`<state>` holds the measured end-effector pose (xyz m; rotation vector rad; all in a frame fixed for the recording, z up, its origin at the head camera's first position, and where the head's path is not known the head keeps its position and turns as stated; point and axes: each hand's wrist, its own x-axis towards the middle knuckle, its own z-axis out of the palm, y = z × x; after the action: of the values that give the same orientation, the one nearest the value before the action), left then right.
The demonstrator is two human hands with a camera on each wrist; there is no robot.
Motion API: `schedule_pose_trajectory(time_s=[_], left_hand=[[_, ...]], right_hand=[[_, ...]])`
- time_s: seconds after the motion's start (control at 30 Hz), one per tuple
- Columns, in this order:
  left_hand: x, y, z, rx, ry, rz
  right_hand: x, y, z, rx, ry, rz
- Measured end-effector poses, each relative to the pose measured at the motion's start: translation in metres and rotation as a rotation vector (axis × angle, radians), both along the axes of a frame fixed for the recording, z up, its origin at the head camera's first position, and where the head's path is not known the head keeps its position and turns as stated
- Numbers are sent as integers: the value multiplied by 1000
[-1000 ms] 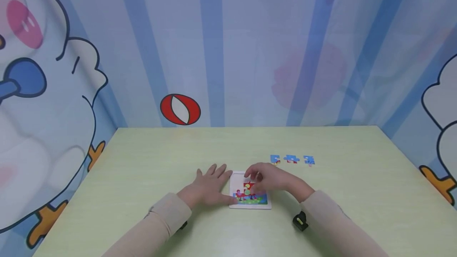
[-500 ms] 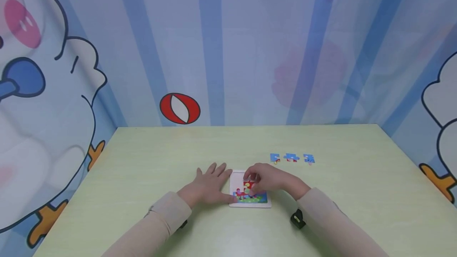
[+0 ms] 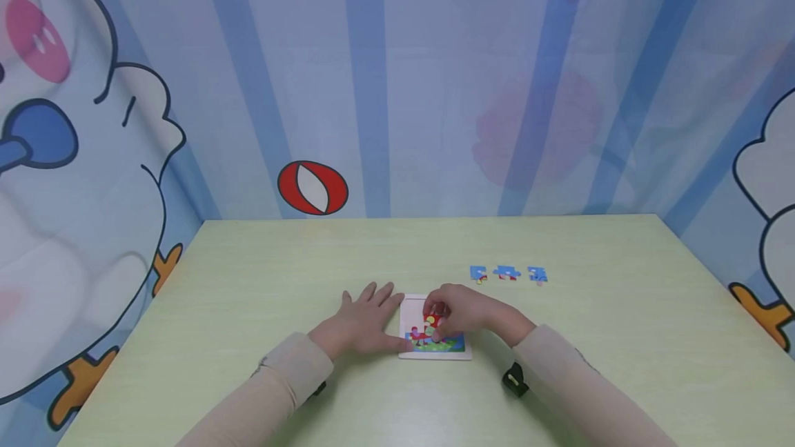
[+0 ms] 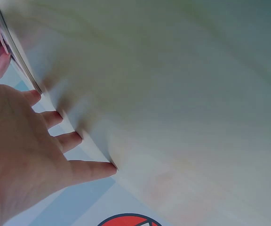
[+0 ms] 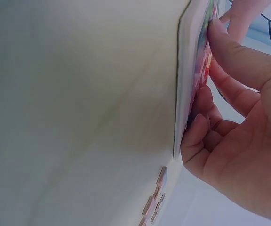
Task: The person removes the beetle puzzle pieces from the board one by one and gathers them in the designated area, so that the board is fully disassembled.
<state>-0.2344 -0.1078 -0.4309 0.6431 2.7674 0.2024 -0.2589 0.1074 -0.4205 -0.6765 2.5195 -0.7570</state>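
Note:
A white-rimmed puzzle tray (image 3: 413,303) lies on the table, its lower part filled with a blue-green picture strip (image 3: 448,345). My left hand (image 3: 363,324) is spread flat along the tray's left side, its thumb on the lower left corner. In the left wrist view the straight fingers (image 4: 91,169) touch the tabletop. My right hand (image 3: 470,309) bends over the tray. Its thumb and forefinger pinch a red puzzle piece (image 3: 431,321) with a yellow spot, just above the strip. From the right wrist view, the other fingers curl at the tray's edge (image 5: 185,75).
Behind the tray lie three loose blue puzzle pieces (image 3: 507,272) in a row. A cartoon-printed cloth (image 3: 428,88) rises along the table's back edge (image 3: 428,218). A black wrist device (image 3: 514,380) hangs below the right sleeve.
My right wrist has shifted slightly left, and the thumb and forefinger have settled closer around the red puzzle piece. The left hand, tray and loose pieces keep their places.

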Motion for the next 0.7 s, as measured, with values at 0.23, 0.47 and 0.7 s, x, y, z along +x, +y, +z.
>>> schedule_pose_trajectory(time_s=[0.23, 0.47, 0.7], left_hand=[[0, 0, 1, 5, -1, -2], [-1, 0, 1, 1, 1, -3], [0, 0, 1, 0, 0, 1]], right_hand=[[1, -1, 1, 1, 0, -2], [0, -2, 1, -7, -5, -10], [1, 2, 2, -41, -6, -6]])
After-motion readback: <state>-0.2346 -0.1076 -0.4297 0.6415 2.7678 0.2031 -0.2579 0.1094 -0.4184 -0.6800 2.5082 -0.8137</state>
